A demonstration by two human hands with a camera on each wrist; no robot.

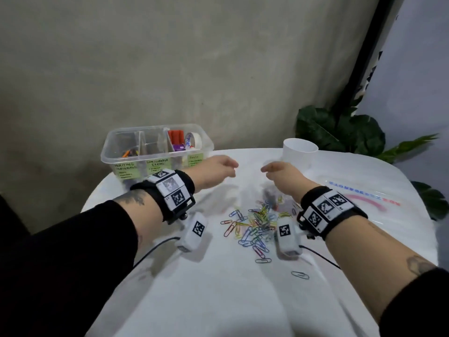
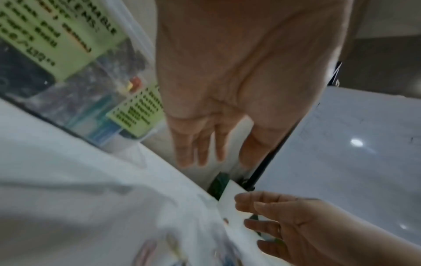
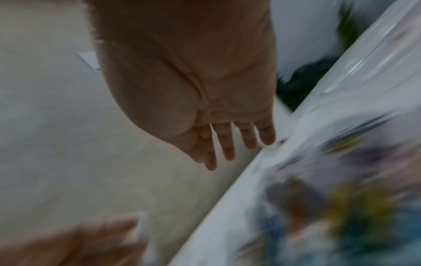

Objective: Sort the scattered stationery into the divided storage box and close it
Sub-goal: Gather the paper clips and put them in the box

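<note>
Head view, left hand [image 1: 215,170]: raised over the white table [image 1: 218,300], fingers loosely curled, holding nothing, just in front of the box.
Head view, right hand [image 1: 283,175]: raised likewise, relaxed and empty, facing the left hand across a gap.
Head view, storage box [image 1: 156,148]: clear plastic, lid off, at the table's far left edge; three green labels on the front wall; pens in the left section, red items and a tape roll [image 1: 194,141] in the right section.
Head view, paper clips [image 1: 255,227]: coloured heap scattered on the table between the wrists, a few strays lying nearer the body.
Head view, white cup [image 1: 300,152]: upright beyond the right hand.
Head view, plant [image 1: 340,132]: dark leaves behind the table at right.
Left wrist view, left hand [image 2: 227,108]: palm showing, fingers [image 2: 189,151] extended and slack, nothing grasped; box [image 2: 68,93] with its green labels close at left; right hand [image 2: 307,230] lower right, fingers softly bent, empty.
Right wrist view, right hand [image 3: 193,108]: heavily blurred; fingers [image 3: 227,145] stretched out, nothing held; smeared colours of the clips [image 3: 330,216] on the table at lower right.
</note>
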